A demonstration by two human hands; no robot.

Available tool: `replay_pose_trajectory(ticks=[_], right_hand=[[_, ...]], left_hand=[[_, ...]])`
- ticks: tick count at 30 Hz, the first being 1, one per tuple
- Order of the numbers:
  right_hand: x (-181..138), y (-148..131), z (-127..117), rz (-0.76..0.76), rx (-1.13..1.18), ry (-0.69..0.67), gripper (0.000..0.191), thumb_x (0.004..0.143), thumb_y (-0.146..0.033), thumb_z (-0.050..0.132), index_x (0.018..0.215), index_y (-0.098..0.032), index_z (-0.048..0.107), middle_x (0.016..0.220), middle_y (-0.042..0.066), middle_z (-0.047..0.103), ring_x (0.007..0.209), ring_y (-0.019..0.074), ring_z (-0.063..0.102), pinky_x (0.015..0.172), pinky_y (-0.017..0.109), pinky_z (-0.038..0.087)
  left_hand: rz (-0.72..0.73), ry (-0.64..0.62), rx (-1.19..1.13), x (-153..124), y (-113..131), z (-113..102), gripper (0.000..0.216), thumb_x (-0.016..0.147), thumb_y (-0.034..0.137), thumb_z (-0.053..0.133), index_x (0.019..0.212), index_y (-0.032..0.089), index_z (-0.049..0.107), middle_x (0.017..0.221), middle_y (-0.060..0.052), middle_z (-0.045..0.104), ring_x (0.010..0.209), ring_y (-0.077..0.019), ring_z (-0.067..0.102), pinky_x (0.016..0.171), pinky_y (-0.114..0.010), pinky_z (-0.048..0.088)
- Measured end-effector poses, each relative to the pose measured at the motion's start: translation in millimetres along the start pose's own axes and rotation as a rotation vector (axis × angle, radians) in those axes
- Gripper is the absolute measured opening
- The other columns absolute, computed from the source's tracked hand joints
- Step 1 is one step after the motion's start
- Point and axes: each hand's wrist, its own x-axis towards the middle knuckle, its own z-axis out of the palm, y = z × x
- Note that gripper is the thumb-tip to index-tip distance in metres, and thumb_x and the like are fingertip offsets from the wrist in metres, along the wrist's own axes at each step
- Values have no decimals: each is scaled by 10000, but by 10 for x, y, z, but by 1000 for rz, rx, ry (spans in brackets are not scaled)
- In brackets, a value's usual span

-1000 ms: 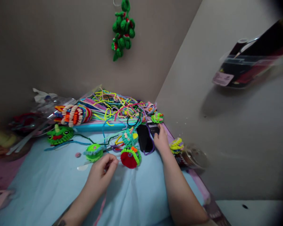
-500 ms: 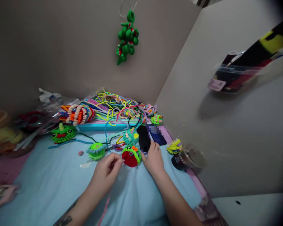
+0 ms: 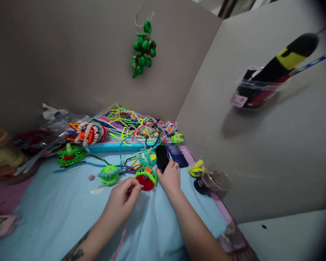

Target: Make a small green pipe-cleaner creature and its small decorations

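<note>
My left hand (image 3: 124,197) is pinched closed at the near left side of a fuzzy chenille-stem creature (image 3: 146,181) with a red mouth and green rim. A tiny pale bit shows at its fingertips, too small to name. My right hand (image 3: 170,177), with a ring on one finger, lies with thumb and fingers apart at the near end of a black oblong object (image 3: 162,157). Its thumb is close to the red-mouthed creature's right side. Behind that creature sits a teal one (image 3: 146,158). A green and blue round one (image 3: 109,175) lies left of it.
A blue tray (image 3: 119,148) heaped with colourful chenille stems (image 3: 130,127) lies along the wall. A dark-lidded clear jar (image 3: 210,180) lies at right by a yellow-purple piece (image 3: 197,168). A green creature (image 3: 72,155) and a pink device (image 3: 1,226) are at left.
The view has shifted slightly, so most things sit further left. My left hand's fingertips are now closer over the red mouth. My right hand stays by the black object.
</note>
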Motion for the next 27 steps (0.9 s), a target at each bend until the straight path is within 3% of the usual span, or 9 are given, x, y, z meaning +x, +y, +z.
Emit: replay_pose_trajectory(ticks=[4, 7, 12, 18, 24, 27], right_hand=[[80, 117, -106, -19, 31, -42, 757, 743, -506, 585, 1307, -45, 379, 1195, 229, 509, 1101, 364, 478, 901, 422, 379], [267, 199, -220, 47, 12, -22, 811, 782, -567, 515, 1355, -29, 317, 1240, 248, 507, 1175, 398, 428, 921, 463, 360], [490, 326, -326, 111, 129, -176, 699, 836, -562, 435, 1358, -110, 327, 1147, 185, 598, 995, 312, 596, 789, 378, 439], [460, 490, -224, 27, 159, -90, 359, 893, -247, 365, 1218, -125, 456, 983, 137, 669, 1014, 265, 595, 830, 329, 430], [737, 443, -58, -6, 88, -106, 395, 885, -254, 382, 1215, -56, 472, 1125, 228, 601, 1152, 331, 498, 934, 427, 381], [838, 401, 9, -79, 95, -130, 434, 873, -255, 419, 1272, -86, 446, 1301, 195, 504, 1276, 310, 386, 1017, 423, 320]], left_hand=[[6, 5, -9, -3, 4, -13, 256, 889, 348, 426, 719, 182, 522, 666, 2, 546, 610, -142, 497, 563, -234, 361], [11, -2, -10, -14, -10, -8, 251, 893, 342, 429, 722, 183, 519, 671, 2, 545, 611, -140, 494, 564, -233, 356], [21, -11, -4, -30, -11, -14, 237, 903, 320, 419, 741, 184, 526, 686, 2, 549, 619, -137, 492, 577, -233, 353], [17, -36, -17, -30, -10, -9, 238, 911, 326, 411, 756, 187, 525, 713, -2, 559, 644, -138, 502, 594, -238, 357], [21, -50, 6, -43, -33, 23, 237, 909, 324, 408, 751, 185, 519, 700, -5, 552, 633, -142, 494, 592, -249, 353], [29, -33, 3, -39, -26, 8, 246, 911, 333, 403, 751, 187, 519, 700, -7, 554, 632, -144, 494, 587, -248, 356]])
